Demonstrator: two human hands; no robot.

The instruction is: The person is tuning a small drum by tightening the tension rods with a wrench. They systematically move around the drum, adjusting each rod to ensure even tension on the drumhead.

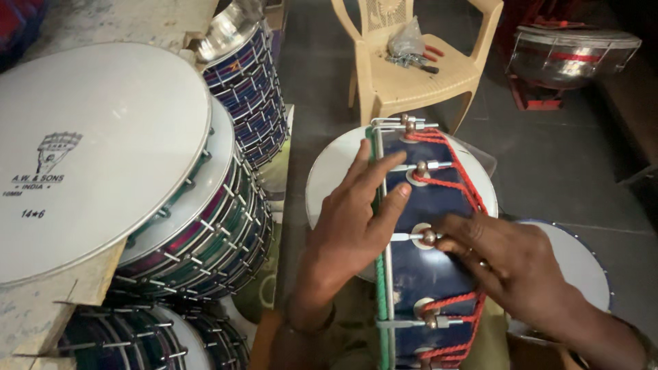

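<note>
Blue-shelled drum [425,226] lies on its side between your hands, in front of a plastic chair [411,68]. Your left hand [353,219] rests flat on its rim, fingers spread and gripping nothing; your right hand [510,264] pinches a metal tension nut [428,237] beside the red cord [445,181].

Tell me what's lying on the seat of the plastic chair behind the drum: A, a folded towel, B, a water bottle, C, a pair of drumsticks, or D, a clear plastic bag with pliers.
D: a crumpled clear plastic bag and red-handled pliers lie on the beige chair.
</note>
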